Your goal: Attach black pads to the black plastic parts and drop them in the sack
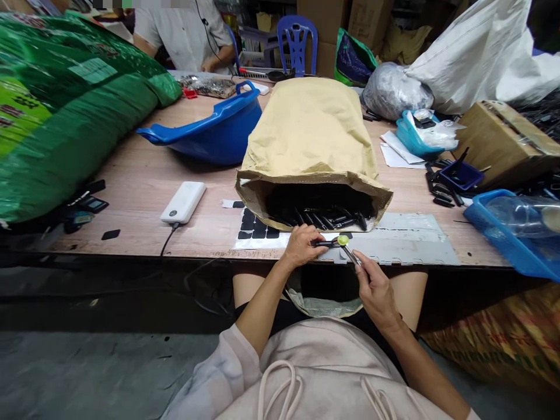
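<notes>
My left hand [301, 245] is closed on a slim black plastic piece [324, 243] at the table's front edge. Closed around a silver handle, my right hand [375, 287] grips a metal-handled tool [351, 255] with a round yellow-green head. That head touches or nearly touches the tip of the black piece; I cannot tell which. Just beyond both hands, a tan paper sack [312, 128] lies with its mouth facing me. Many similar black pieces [324, 219] show inside it. Below the hands, a second open bag [332, 306] sits between my legs.
A sheet of black stickers [252, 226] and a grey plate [411, 239] lie at the front edge. To the left are a white power bank [184, 202], a blue basin [214, 131] and a green sack [83, 116]. A blue tray [507, 233] stands right. Another person [184, 35] sits opposite.
</notes>
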Demonstrator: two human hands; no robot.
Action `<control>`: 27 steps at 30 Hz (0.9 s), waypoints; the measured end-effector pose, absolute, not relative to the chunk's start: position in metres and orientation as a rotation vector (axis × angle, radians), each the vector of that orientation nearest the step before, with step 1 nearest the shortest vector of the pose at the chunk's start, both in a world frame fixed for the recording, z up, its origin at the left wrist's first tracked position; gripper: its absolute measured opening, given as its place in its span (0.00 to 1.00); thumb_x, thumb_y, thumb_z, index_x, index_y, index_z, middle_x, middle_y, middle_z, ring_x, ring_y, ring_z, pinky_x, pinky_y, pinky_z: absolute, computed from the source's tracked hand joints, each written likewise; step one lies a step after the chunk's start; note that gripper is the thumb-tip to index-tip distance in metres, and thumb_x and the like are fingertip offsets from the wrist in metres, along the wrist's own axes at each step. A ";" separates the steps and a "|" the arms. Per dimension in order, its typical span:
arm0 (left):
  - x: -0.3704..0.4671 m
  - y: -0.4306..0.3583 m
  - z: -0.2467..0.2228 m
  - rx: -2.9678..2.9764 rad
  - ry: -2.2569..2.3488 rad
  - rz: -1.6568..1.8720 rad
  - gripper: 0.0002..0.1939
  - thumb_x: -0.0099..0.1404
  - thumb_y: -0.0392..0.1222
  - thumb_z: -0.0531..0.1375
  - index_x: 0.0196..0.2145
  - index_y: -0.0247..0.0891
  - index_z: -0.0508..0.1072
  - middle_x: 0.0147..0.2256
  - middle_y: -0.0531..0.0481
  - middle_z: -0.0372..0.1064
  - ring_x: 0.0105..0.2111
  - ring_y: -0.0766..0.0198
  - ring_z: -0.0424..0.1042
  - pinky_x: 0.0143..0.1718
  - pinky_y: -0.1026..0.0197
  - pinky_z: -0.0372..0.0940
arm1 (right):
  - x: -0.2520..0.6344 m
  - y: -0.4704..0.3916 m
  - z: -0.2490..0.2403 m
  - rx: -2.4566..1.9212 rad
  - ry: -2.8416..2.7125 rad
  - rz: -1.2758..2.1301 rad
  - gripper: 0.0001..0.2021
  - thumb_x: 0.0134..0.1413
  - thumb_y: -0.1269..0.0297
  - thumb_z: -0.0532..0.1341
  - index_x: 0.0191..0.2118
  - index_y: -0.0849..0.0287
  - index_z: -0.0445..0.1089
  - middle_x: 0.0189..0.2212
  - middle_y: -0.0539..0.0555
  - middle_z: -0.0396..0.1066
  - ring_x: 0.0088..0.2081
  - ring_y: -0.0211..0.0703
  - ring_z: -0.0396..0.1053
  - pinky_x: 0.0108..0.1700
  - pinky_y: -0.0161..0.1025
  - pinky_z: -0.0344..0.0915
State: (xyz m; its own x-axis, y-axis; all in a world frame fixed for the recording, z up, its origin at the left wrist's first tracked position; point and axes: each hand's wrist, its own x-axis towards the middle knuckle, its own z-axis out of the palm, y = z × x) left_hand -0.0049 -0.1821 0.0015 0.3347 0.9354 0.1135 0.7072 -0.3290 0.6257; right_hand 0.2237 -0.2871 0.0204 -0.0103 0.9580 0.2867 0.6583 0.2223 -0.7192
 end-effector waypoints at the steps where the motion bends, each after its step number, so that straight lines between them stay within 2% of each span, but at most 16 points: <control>1: -0.005 -0.181 0.001 2.133 1.434 0.641 0.09 0.61 0.48 0.73 0.38 0.45 0.83 0.36 0.50 0.76 0.41 0.56 0.68 0.47 0.53 0.58 | 0.218 -0.287 0.022 -1.502 -1.778 0.483 0.19 0.73 0.59 0.52 0.62 0.53 0.72 0.50 0.56 0.77 0.49 0.43 0.75 0.55 0.41 0.71; 6: -0.005 -0.179 0.000 2.146 1.416 0.636 0.11 0.60 0.50 0.73 0.36 0.43 0.82 0.36 0.50 0.75 0.40 0.57 0.68 0.45 0.54 0.57 | 0.203 -0.285 0.027 -1.508 -1.903 0.317 0.21 0.74 0.64 0.51 0.65 0.51 0.71 0.36 0.52 0.74 0.37 0.38 0.73 0.43 0.34 0.69; 10: -0.005 -0.180 0.001 2.138 1.403 0.647 0.10 0.60 0.48 0.74 0.33 0.41 0.81 0.35 0.50 0.75 0.41 0.57 0.68 0.46 0.54 0.57 | 0.201 -0.284 0.026 -1.571 -1.994 0.214 0.21 0.73 0.65 0.51 0.63 0.49 0.73 0.32 0.50 0.71 0.33 0.37 0.71 0.35 0.31 0.65; 16: -0.004 -0.180 0.003 2.112 1.409 0.648 0.09 0.60 0.46 0.74 0.36 0.43 0.82 0.37 0.51 0.76 0.41 0.57 0.69 0.48 0.52 0.58 | 0.210 -0.285 0.030 -1.561 -1.904 0.190 0.21 0.74 0.63 0.52 0.65 0.49 0.72 0.35 0.52 0.72 0.35 0.39 0.72 0.40 0.33 0.67; 21: -0.004 -0.181 0.004 2.105 1.426 0.638 0.07 0.60 0.45 0.73 0.36 0.44 0.83 0.37 0.51 0.77 0.42 0.57 0.70 0.48 0.52 0.58 | 0.213 -0.288 0.022 -1.602 -1.921 0.202 0.20 0.74 0.63 0.52 0.63 0.49 0.73 0.33 0.51 0.73 0.34 0.38 0.72 0.37 0.33 0.67; 27: -0.003 -0.183 0.006 2.136 1.431 0.653 0.07 0.60 0.45 0.72 0.35 0.43 0.81 0.36 0.51 0.77 0.41 0.56 0.69 0.47 0.52 0.58 | 0.227 -0.276 0.024 -1.558 -1.776 0.202 0.20 0.73 0.60 0.53 0.64 0.53 0.72 0.41 0.55 0.77 0.42 0.42 0.75 0.47 0.38 0.70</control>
State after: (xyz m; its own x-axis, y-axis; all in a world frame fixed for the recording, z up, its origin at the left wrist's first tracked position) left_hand -0.0027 -0.1830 0.0057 0.3382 0.9334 0.1200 0.7023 -0.3352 0.6280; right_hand 0.2269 -0.2757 0.0242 0.0239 0.9048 0.4252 0.7859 0.2458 -0.5674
